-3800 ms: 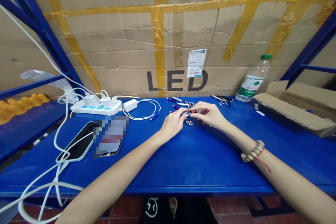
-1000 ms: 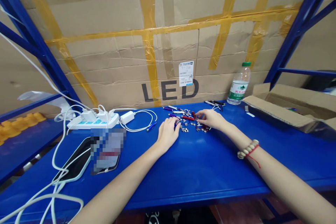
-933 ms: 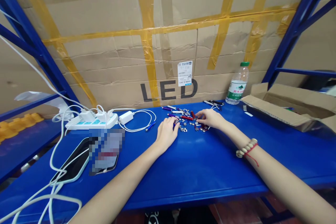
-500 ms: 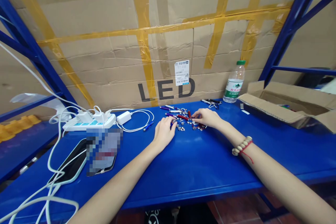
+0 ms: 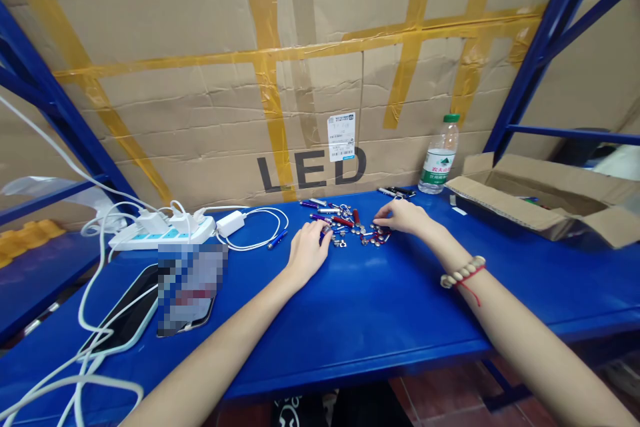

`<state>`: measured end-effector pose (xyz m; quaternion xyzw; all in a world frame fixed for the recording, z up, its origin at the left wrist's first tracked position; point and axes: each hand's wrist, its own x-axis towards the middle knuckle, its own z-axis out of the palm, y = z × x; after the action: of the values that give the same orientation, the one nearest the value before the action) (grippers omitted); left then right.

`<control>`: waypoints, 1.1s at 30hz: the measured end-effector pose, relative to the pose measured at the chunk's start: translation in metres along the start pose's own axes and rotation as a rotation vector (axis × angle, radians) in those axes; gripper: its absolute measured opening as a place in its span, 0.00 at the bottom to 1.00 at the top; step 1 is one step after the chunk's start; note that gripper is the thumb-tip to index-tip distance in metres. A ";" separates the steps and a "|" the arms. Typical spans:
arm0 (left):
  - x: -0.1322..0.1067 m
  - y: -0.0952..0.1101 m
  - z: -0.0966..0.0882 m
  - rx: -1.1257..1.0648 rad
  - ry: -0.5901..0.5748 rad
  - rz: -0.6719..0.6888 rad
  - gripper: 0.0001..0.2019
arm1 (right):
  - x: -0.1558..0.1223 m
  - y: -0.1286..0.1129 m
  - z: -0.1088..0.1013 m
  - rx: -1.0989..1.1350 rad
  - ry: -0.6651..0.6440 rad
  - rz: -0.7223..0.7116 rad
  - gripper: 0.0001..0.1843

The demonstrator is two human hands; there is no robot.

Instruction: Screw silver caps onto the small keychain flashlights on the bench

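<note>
A heap of small pen-shaped keychain lights and loose metal rings (image 5: 350,225) lies on the blue shelf top (image 5: 380,307). My left hand (image 5: 306,252) rests palm down at the heap's left edge, its curled fingers closed round a small purple piece. My right hand (image 5: 404,217) reaches into the heap's right side, fingertips pinched among the metal bits; what they hold is too small to name. A bead bracelet with a red thread (image 5: 463,273) sits on my right wrist.
A white power strip (image 5: 163,231) with chargers and trailing cables stands at the left, with two phones (image 5: 150,300) in front of it. A water bottle (image 5: 438,157) and an open cardboard box (image 5: 545,203) stand at the right. A taped cardboard wall marked LED closes the back.
The camera has tilted up and swung slightly right since the oldest frame. My hands, once lifted together over the heap, have come apart and lie low at its two sides.
</note>
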<state>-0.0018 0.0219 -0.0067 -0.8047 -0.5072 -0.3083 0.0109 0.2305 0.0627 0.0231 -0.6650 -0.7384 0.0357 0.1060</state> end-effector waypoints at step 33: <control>-0.004 0.003 -0.005 0.012 -0.038 -0.028 0.08 | 0.007 0.004 0.013 0.120 -0.090 -0.242 0.10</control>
<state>-0.0033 0.0155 -0.0037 -0.8033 -0.5203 -0.2898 0.0018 0.2312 0.0715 0.0107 -0.5614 -0.8137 0.0964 0.1157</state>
